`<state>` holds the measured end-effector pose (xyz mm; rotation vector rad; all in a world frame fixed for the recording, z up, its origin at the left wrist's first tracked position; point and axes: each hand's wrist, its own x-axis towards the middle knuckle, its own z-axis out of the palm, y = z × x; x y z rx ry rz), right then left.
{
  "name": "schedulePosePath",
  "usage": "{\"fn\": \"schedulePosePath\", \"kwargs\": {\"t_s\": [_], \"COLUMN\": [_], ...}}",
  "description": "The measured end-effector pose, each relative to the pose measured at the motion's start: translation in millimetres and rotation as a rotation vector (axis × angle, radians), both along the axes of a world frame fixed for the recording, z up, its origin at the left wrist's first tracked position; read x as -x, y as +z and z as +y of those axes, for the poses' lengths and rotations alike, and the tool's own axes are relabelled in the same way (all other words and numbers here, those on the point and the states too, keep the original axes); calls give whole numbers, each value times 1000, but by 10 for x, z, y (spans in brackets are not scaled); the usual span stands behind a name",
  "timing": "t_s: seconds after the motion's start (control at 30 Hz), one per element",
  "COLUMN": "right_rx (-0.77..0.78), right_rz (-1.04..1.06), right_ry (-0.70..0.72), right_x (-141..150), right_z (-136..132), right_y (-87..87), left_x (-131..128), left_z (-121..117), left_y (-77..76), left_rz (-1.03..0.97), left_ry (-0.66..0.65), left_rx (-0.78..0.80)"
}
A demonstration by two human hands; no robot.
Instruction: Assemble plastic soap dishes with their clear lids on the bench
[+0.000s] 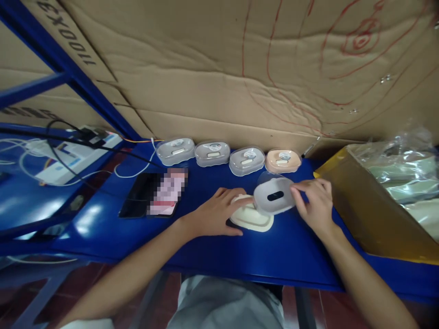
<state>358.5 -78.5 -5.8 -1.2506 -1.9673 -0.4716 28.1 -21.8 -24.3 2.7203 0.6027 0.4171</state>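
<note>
My right hand (315, 203) is closed in a pinch on the right rim of a pale grey oval plastic tray (262, 203) with a dark slot in its middle. A clear plastic cover (269, 178) shows behind that tray's upper edge. Under and left of it lies a cream oval plastic piece (255, 221) on the blue table (212, 249). My left hand (219, 212) grips the left end of the cream piece, thumb at the near side and fingers over the top. The grey tray overlaps part of the cream piece, and the left fingertips are close to the tray's edge.
Along the cardboard wall stand several lidded oval cases, grey ones (212, 154) and a peach one (283, 161). A phone (168, 192) lies at left, near cables and a power strip (82, 155). At right is a carton (363, 214) holding plastic-wrapped pale green pieces (411, 178).
</note>
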Motion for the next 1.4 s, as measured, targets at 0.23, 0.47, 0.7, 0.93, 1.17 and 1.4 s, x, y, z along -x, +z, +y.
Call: {"fn": "schedulePosePath", "kwargs": {"t_s": [0.23,0.47,0.7,0.93,1.17,1.4], "right_rx": [35,249,444,293,205,144], "right_rz": [-62,-211,-335,-342,-273,-134], "right_ry": [86,434,414,275,214,177], "right_x": [46,525,560,429,462,422], "right_z": [30,-192,-191,-134,-95,-139], "right_y": [-26,-32,-157,-95,-155,-95], "left_x": [-231,-310,-643,-571,-533,-492], "left_z": [-79,562,1109,767,511,447], "left_y": [-72,218,130,102,112,87], "left_rz": [49,-220,-62,-106,-357,-441], "left_ry": [79,79,402,427,220,193], "left_rx": [27,91,-35,50,725,968]}}
